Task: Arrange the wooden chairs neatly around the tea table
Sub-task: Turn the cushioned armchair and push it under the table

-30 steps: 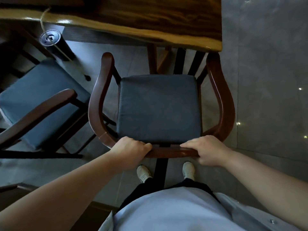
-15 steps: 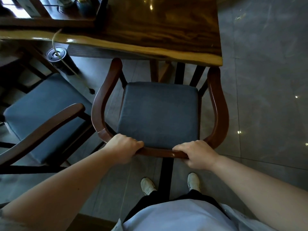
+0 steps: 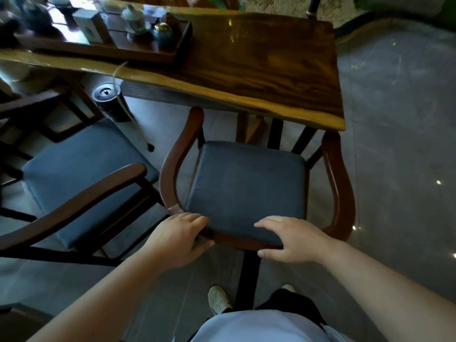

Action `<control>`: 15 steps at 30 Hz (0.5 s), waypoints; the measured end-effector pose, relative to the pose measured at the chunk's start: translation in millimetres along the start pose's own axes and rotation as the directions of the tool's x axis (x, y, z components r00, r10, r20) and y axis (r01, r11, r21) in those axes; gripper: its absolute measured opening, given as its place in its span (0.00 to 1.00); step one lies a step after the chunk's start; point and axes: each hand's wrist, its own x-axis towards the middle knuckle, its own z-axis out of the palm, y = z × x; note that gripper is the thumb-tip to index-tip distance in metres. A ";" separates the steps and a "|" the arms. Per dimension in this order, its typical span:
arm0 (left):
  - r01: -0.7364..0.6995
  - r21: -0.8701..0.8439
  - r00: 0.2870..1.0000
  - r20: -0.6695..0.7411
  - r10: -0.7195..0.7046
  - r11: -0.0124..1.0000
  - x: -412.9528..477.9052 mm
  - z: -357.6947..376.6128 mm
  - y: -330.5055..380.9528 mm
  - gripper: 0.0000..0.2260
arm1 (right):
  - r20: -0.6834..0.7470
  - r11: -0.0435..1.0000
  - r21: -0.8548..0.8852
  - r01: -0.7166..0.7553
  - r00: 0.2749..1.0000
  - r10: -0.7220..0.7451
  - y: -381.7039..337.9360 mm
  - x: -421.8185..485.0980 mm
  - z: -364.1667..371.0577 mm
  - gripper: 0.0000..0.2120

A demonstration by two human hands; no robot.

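A wooden armchair (image 3: 339, 193) with a dark blue-grey cushion (image 3: 246, 188) stands in front of me, its front under the right end of the tea table (image 3: 259, 65). My left hand (image 3: 180, 239) and my right hand (image 3: 294, 240) hover at the chair's curved back rail (image 3: 234, 239), fingers spread and loosened, no longer clasping it. A second wooden chair (image 3: 81, 201) with the same cushion stands to the left, turned at an angle to the table, its armrest close to the first chair's left arm.
A dark tea tray (image 3: 103, 49) with a lidded cup, a small jar and a box sits on the table's left part. A black cylinder (image 3: 107, 99) with a thin hose stands on the grey tile floor under the table edge. Open floor (image 3: 399, 144) lies to the right.
Both hands gripped the back rail and pushed the chair toward the table. Now their fingers have opened and lifted off the rail. The view has tilted up, showing more of the table.
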 end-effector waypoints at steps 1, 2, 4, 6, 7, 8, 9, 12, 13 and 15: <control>0.038 -0.012 0.999 -0.032 -0.038 0.999 -7.2 -4.4 -4.7 0.18 | -0.031 1.000 -0.015 0.027 0.999 -0.028 -9.7 8.3 -2.6 0.33; 0.075 -0.018 0.995 -0.061 -0.076 0.997 -13.6 -9.1 -9.1 0.17 | -0.058 0.998 -0.028 0.056 0.997 -0.058 -19.4 16.8 -5.2 0.32; 0.139 0.010 0.985 -0.104 -0.137 0.990 -24.9 -18.7 -17.2 0.18 | -0.097 0.992 -0.056 0.117 0.988 -0.122 -37.8 33.2 -9.7 0.30; 0.204 0.034 0.971 -0.134 -0.198 0.978 -35.2 -29.1 -26.7 0.18 | -0.112 0.980 -0.091 0.179 0.976 -0.189 -53.1 52.2 -13.0 0.28; 0.235 0.040 0.964 -0.140 -0.227 0.971 -39.4 -33.9 -31.0 0.18 | -0.116 0.973 -0.102 0.207 0.969 -0.218 -59.3 61.7 -15.0 0.28; 0.263 0.048 0.957 -0.143 -0.254 0.964 -43.0 -37.9 -34.9 0.18 | -0.116 0.967 -0.108 0.229 0.964 -0.241 -64.4 70.3 -17.3 0.28; 0.300 0.055 0.946 -0.147 -0.289 0.953 -48.0 -42.0 -40.5 0.18 | -0.111 0.961 -0.109 0.253 0.958 -0.265 -70.3 81.1 -19.6 0.28; 0.405 0.070 0.908 -0.145 -0.392 0.912 -62.9 -52.6 -55.3 0.18 | -0.112 0.944 -0.090 0.316 0.939 -0.325 -84.2 110.2 -22.5 0.29; 0.441 0.075 0.893 -0.136 -0.429 0.895 -68.1 -56.5 -60.4 0.18 | -0.107 0.937 -0.075 0.340 0.932 -0.347 -88.8 120.3 -23.2 0.28; 0.502 0.071 0.861 -0.133 -0.490 0.862 -78.8 -66.6 -72.8 0.18 | -0.088 0.919 -0.052 0.391 0.915 -0.395 -98.5 142.8 -26.3 0.27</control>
